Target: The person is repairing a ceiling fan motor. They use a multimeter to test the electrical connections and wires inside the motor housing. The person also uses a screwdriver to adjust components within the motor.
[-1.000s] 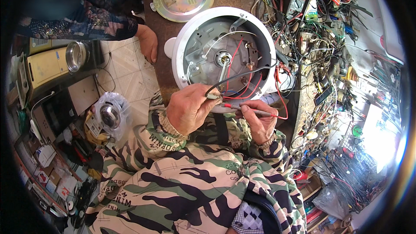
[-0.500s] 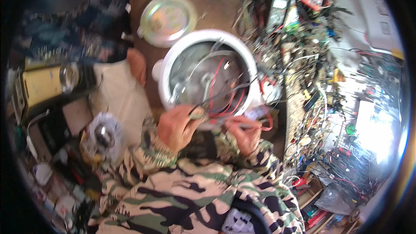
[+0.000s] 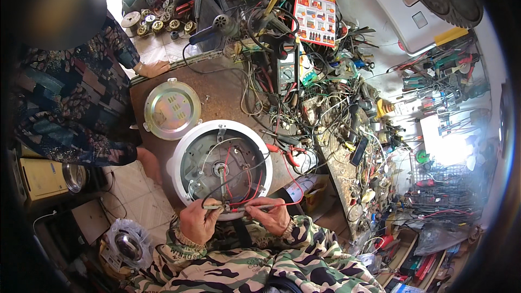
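Note:
A white round appliance housing (image 3: 179,176) lies open in front of me, with a grey metal inside and red, white and black wires in it. At its near rim, the fingers of my left hand (image 3: 197,222) pinch a black wire (image 3: 216,185) that loops back across the housing. A small greenish-grey piece shows at those fingertips, its kind unclear. My right hand (image 3: 273,220) is closed on a red wire (image 3: 302,184) along the same rim, with something slim and grey between its fingers. The two hands' fingertips are close together but apart.
A round metal cover (image 3: 172,109) lies on the brown bench (image 3: 222,89) beyond the housing. Red-handled pliers (image 3: 293,154) and a multimeter (image 3: 287,75) are to the right, among tangled wires. At the far left a person (image 3: 81,92) rests a hand on the bench edge.
My view has shifted, so the housing and cover now appear lower and further left, and the person at the left shows more clearly. Both hands remain at the near rim, fingertips closer together.

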A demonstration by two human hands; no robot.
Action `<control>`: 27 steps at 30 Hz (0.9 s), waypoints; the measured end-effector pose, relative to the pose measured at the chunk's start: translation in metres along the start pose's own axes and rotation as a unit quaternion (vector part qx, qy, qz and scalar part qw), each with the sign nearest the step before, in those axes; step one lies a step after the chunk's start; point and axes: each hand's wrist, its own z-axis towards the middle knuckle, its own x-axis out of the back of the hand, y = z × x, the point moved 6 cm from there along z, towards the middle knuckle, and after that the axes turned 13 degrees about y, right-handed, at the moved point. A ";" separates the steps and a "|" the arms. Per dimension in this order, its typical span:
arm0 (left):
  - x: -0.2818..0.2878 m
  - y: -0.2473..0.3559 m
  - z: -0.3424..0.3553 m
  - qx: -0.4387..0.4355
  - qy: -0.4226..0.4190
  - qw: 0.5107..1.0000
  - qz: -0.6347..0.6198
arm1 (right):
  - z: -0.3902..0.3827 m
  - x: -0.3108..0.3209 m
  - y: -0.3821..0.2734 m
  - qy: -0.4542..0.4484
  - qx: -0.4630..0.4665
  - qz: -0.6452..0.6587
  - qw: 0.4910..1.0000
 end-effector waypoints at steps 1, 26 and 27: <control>0.001 -0.001 -0.002 0.004 0.003 1.000 -0.007 | -0.002 -0.001 0.001 0.000 -0.005 0.000 1.000; 0.010 -0.007 0.000 -0.017 0.009 1.000 -0.018 | -0.003 -0.007 -0.002 0.024 -0.003 -0.020 1.000; 0.010 -0.008 0.000 -0.012 0.009 1.000 -0.025 | -0.002 -0.007 -0.002 0.019 0.001 -0.022 1.000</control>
